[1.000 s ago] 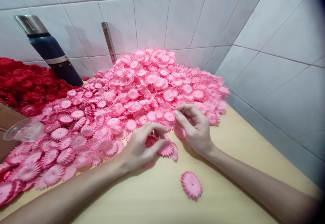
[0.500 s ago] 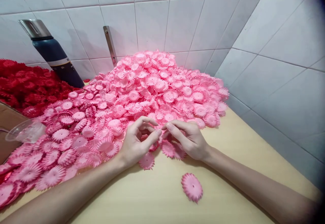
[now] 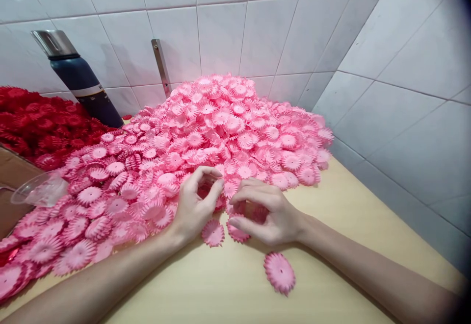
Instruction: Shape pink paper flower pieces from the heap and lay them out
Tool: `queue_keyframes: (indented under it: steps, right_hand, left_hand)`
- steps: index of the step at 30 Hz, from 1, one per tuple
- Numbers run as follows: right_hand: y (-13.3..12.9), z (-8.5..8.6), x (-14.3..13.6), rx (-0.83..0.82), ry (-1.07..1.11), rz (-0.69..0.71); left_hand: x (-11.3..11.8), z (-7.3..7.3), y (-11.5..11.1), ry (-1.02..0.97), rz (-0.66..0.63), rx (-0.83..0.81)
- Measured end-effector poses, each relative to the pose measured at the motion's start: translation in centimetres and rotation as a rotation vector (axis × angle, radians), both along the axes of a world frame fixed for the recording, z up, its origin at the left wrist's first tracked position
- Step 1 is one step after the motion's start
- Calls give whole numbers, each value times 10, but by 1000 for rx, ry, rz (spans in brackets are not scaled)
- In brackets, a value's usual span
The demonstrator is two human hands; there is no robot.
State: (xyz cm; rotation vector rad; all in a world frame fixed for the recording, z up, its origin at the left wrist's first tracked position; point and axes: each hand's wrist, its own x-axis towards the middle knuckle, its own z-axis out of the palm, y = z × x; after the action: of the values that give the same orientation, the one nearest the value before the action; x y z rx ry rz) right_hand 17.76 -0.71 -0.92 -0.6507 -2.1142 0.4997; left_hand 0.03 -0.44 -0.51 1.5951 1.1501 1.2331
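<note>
Pink discs (image 3: 233, 124) lie heaped right of the bottle (image 3: 83, 84), their spread running lengthwise sideways. Clear container (image 3: 41, 190), nearer than the bottle: contents indistinct. Left hand (image 3: 198, 204), right hand (image 3: 267, 209): curled, grasp cannot be told.

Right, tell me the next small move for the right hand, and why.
Perhaps close the right hand gently on the pink flower piece by its thumb tip: the thumb and fingers stand apart, and that piece shows just below the thumb, nearer to it than the lone pink piece on the table.
</note>
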Motion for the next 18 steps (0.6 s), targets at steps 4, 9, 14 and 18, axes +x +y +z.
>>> queue_keyframes:
  steps: [4,9,14,18]
  right_hand:
    - [0,-1,-1,51,-24,84]
    - [1,-7,-1,41,-56,12]
    - [4,-10,-3,70,-26,14]
    - [5,-8,-3,63,-22,28]
  left_hand:
    - [0,1,0,3,22,-1]
    - [1,1,0,-4,21,-12]
    - [1,2,0,-9,17,-29]
    - [1,2,-1,-61,19,-8]
